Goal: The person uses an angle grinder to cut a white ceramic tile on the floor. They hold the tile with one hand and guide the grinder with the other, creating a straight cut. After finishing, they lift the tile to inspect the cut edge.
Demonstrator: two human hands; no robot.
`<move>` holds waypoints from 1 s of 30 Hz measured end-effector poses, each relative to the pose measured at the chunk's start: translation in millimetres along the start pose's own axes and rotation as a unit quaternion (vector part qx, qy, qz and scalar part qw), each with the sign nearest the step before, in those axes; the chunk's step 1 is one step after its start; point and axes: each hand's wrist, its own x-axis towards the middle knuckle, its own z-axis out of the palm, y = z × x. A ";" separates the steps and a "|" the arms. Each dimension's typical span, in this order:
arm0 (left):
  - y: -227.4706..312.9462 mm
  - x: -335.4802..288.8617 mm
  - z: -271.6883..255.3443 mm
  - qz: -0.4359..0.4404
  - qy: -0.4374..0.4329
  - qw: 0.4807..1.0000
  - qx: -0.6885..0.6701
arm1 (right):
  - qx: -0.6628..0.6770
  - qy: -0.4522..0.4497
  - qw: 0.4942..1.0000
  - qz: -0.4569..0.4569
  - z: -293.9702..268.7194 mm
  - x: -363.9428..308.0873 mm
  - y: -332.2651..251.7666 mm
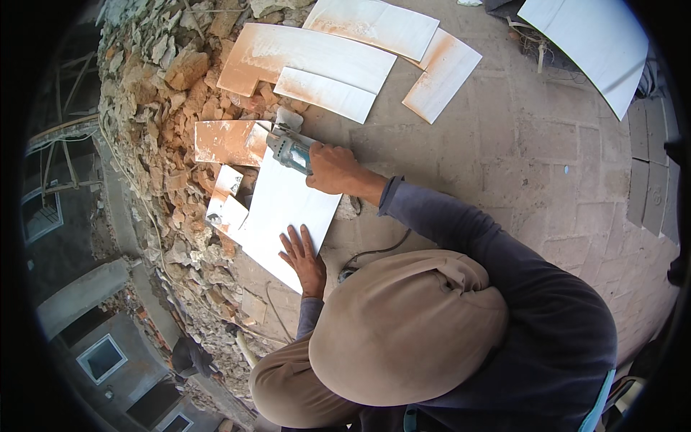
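A white tile (288, 205) lies slanted on the ground in front of my knees. My left hand (307, 265) rests flat on its near part, fingers spread. At the tile's far end, my right hand (335, 168) is wrapped round a teal and grey angle grinder (290, 153). The grinder's head points left, close to the tile's far edge; whether its disc touches the tile I cannot tell. Next to that edge lies a tile piece (229, 142) coated with orange dust. Small broken tile pieces (232, 212) sit along the tile's left side.
Rubble and broken brick (183, 79) heap up on the left. Several cut white tiles (331, 61), partly dusted orange, lie beyond my hands. A large white panel (594, 47) stands at the far right, near grey blocks (651, 169). A dark cord (381, 250) runs across the brick paving (533, 158).
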 end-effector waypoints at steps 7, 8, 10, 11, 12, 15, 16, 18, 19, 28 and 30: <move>0.7 -1.4 -1.5 -0.003 -0.006 1.000 -0.003 | -0.013 -0.019 1.000 0.005 -1.3 0.2 -1.0; 0.6 -1.0 -1.2 -0.002 -0.004 1.000 -0.003 | -0.011 -0.021 1.000 0.004 -2.3 -0.4 -1.3; 0.0 -0.8 -0.8 -0.003 -0.002 1.000 0.005 | -0.010 -0.020 1.000 0.005 -4.1 -2.0 -1.9; -0.3 -1.1 -0.5 -0.001 -0.001 1.000 -0.004 | -0.010 -0.023 1.000 0.006 -4.7 -2.5 -2.4; -0.6 -1.4 -0.3 -0.001 -0.001 1.000 -0.006 | -0.012 -0.024 1.000 0.007 -5.3 -3.0 -2.6; -1.1 -1.8 0.3 -0.001 -0.002 1.000 -0.007 | -0.014 -0.029 0.999 0.009 -6.3 -3.9 -2.5; -1.2 -1.8 0.4 -0.009 -0.011 1.000 0.002 | -0.014 -0.032 0.999 0.009 -6.4 -4.1 -2.2; -0.9 -1.7 0.1 -0.002 -0.003 1.000 -0.009 | -0.012 -0.027 1.000 0.007 -6.5 -4.6 -1.4; -0.7 -1.6 -0.2 -0.006 -0.006 1.000 -0.004 | -0.011 -0.025 1.000 0.006 -6.6 -4.9 -1.0; 0.4 -0.9 -2.1 -0.013 -0.011 1.000 -0.002 | -0.008 -0.018 1.000 0.001 -8.1 -10.2 2.5; 0.8 -0.9 -2.4 -0.009 -0.009 1.000 -0.013 | -0.006 -0.016 1.000 -0.002 -8.0 -10.9 3.0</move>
